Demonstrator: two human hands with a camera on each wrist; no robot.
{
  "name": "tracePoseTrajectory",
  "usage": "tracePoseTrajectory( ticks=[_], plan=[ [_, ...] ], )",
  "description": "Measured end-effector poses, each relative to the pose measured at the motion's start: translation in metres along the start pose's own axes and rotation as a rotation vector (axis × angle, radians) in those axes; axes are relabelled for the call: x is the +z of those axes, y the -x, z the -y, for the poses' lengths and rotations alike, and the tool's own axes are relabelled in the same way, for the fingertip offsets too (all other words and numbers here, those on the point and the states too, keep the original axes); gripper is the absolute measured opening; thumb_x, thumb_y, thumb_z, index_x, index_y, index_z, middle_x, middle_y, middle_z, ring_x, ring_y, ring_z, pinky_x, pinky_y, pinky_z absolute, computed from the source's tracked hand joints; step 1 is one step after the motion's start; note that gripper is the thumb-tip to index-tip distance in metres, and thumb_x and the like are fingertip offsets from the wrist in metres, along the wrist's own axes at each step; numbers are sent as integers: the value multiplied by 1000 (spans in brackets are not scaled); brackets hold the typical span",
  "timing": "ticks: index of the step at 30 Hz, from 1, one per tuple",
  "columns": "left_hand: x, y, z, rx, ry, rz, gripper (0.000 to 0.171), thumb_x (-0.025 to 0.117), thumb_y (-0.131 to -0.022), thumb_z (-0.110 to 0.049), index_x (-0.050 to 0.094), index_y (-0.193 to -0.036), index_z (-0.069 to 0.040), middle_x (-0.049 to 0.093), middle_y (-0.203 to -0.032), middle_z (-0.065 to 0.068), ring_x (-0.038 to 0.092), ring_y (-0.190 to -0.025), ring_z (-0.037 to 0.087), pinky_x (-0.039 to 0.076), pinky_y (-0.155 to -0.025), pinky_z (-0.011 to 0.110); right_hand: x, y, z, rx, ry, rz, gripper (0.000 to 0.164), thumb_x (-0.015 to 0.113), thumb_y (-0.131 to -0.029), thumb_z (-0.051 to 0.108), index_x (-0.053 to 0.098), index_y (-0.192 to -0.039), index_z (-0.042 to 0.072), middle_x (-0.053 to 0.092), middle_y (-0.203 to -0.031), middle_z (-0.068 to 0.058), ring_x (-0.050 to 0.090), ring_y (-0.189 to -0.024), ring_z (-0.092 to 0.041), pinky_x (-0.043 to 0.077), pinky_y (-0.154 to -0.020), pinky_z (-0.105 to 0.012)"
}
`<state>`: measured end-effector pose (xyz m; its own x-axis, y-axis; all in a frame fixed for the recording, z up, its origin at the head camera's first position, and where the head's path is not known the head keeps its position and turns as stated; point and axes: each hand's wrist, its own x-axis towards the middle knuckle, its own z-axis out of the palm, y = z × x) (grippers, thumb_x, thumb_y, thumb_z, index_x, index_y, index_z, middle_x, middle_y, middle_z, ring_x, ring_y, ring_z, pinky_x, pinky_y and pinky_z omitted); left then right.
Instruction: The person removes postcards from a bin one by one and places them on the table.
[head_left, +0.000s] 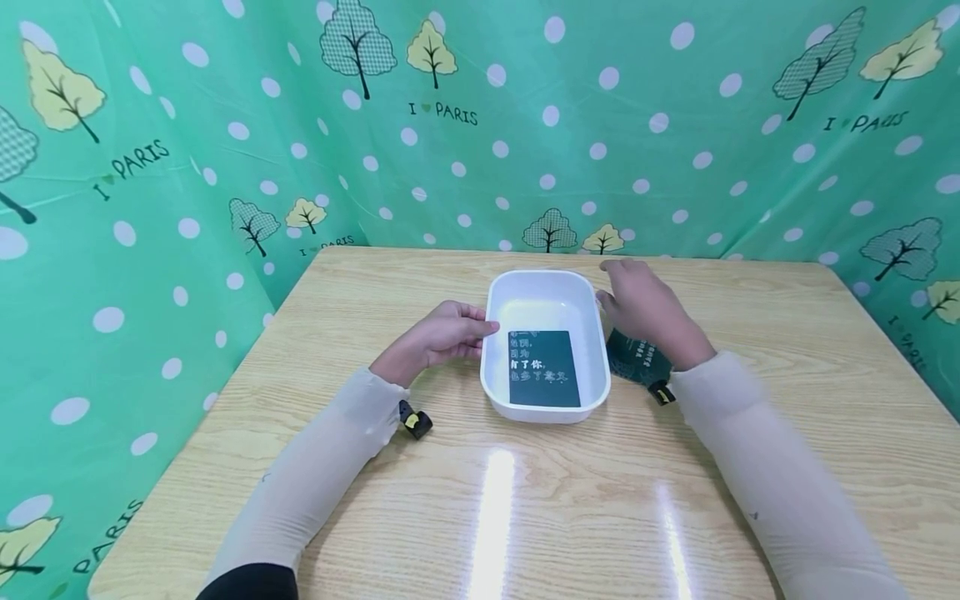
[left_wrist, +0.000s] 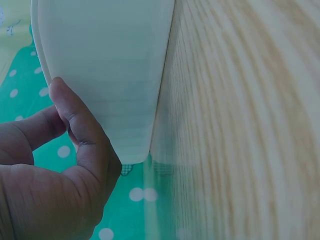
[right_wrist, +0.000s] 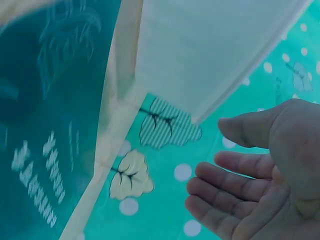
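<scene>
In the head view, the left hand (head_left: 444, 333) grasps the left rim of the white tub (head_left: 543, 310) on the counter (head_left: 420, 500), presumably steadying it, with a green book (head_left: 543, 387) lying in its near half and a second book (head_left: 632, 357) just right of it, partly covered by the right hand (head_left: 641, 304). From the left wrist, curled fingers meet the tub's rim and outer wall. From the right wrist, the fingers are loose and empty, apart from tub and book.

The bare right hand (head_left: 641, 304) partly hides a flat, dark green item (head_left: 636, 360) printed in white, whose lettering (right_wrist: 54, 167) I find blurred in the right wrist view. The white rectangular plastic basin (head_left: 546, 292) is cut off by the top edge of both wrist views.
</scene>
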<state>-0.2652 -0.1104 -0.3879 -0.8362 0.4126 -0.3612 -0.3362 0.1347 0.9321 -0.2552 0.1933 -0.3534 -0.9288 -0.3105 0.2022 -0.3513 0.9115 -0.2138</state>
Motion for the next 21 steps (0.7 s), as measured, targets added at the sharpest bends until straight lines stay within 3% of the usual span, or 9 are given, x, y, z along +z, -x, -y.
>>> tracePoseTrajectory(
  ticks=[8, 21],
  plan=[
    [0, 0, -1, -5, -2, 1, 22, 66, -94, -12, 56, -108, 1, 63, -96, 17, 59, -66, 15, 55, -63, 27, 10, 0, 25, -84, -17, 3, 50, 59, -98, 21, 44, -138, -6, 49, -132, -27, 44, -122, -40, 47, -94, -52],
    [-1, 0, -1, -5, 6, 0, 20, 66, -94, -11, 56, -107, 1, 64, -97, 18, 60, -68, 16, 56, -63, 28, 25, 2, 42, -208, -22, 120, 60, 66, -94, 33, 46, -140, 0, 52, -131, -19, 53, -114, -30, 49, -95, -46]
  ],
)
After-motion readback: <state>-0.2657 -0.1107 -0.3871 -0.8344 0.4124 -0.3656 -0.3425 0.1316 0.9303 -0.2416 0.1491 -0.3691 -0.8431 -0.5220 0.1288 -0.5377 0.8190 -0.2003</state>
